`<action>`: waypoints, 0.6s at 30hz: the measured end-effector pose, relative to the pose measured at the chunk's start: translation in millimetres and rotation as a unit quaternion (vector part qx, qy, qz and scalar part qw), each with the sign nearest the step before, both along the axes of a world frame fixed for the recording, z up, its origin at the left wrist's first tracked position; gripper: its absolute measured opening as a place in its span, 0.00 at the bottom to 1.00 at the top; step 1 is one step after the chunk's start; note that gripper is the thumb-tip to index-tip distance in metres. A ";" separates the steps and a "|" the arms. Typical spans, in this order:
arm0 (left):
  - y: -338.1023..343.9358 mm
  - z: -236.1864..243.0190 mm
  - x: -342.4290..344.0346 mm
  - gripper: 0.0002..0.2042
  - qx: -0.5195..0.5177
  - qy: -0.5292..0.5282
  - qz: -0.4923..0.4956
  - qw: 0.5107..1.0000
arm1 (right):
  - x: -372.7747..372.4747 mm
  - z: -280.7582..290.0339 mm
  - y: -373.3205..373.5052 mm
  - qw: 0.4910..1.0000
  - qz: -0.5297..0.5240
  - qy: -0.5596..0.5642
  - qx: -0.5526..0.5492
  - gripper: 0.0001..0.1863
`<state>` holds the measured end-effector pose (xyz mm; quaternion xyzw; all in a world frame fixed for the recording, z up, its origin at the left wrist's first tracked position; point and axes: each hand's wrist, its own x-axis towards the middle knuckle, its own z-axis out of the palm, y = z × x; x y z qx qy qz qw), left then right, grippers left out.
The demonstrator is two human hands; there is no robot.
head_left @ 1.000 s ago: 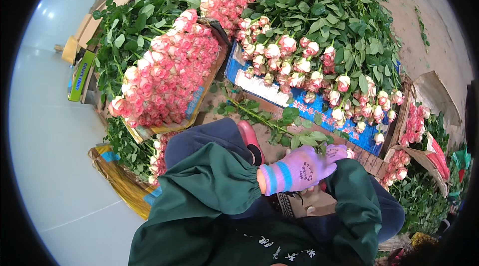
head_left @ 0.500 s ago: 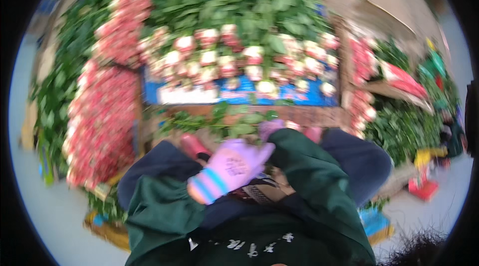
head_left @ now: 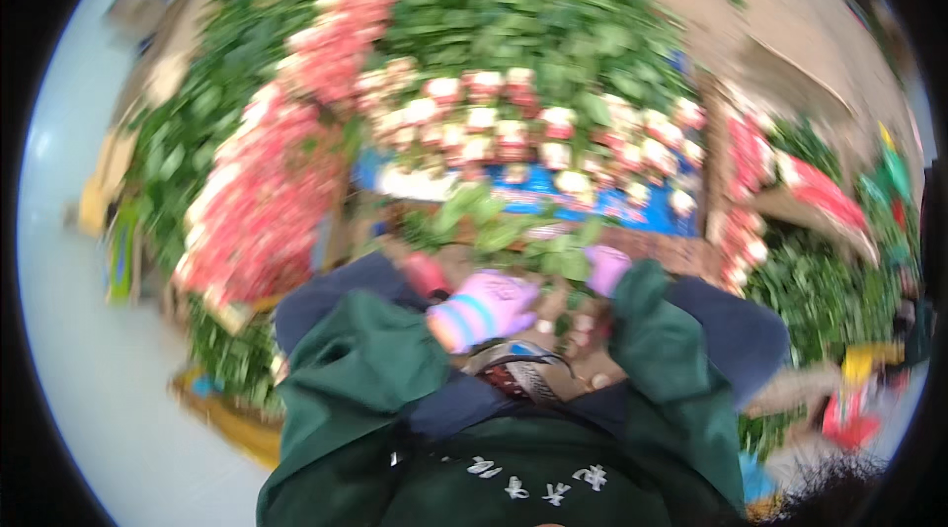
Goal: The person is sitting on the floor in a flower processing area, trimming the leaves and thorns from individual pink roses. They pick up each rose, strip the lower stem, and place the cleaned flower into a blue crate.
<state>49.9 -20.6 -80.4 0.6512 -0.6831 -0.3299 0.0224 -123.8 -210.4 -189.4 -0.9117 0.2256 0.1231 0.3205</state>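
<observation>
My left hand [head_left: 484, 308], in a purple knitted glove with blue cuff stripes, reaches rightward above my lap. Its fingers look stretched out and a little apart, with nothing visible in them, though motion blurs them. My right hand [head_left: 606, 270], in the same kind of glove, is partly hidden by its green sleeve and appears closed on a leafy stem [head_left: 559, 252]. The leaves spread left from it, over the front board of a wooden frame [head_left: 652, 245]. Inside that frame lie pink-and-white roses [head_left: 511, 137] on blue printed sheeting [head_left: 523, 196].
At the left stands a tall stack of pink roses [head_left: 262, 201], with foliage [head_left: 188, 142] behind it. More wrapped roses [head_left: 825, 196] and greenery [head_left: 815, 280] are at the right. A red object [head_left: 851, 418] lies on the right. Pale floor [head_left: 89, 349] shows at the left.
The view has swung, so the scene sits further right. My hands are further apart, the right one clear of the left. The leaves near my right hand have shifted over the board.
</observation>
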 end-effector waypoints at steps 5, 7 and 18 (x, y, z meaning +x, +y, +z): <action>27.5 41.7 -26.1 0.24 -0.125 0.008 0.231 0.965 | 32.2 119.6 44.5 0.967 0.111 -0.079 -0.216 0.19; 56.6 75.6 -33.1 0.21 -0.198 0.136 0.374 0.896 | 60.9 185.2 76.4 0.949 0.110 -0.279 -0.096 0.24; 352.6 82.2 26.6 0.24 -0.202 -0.179 0.814 0.515 | 113.2 269.6 166.0 0.904 0.227 -0.354 -0.070 0.14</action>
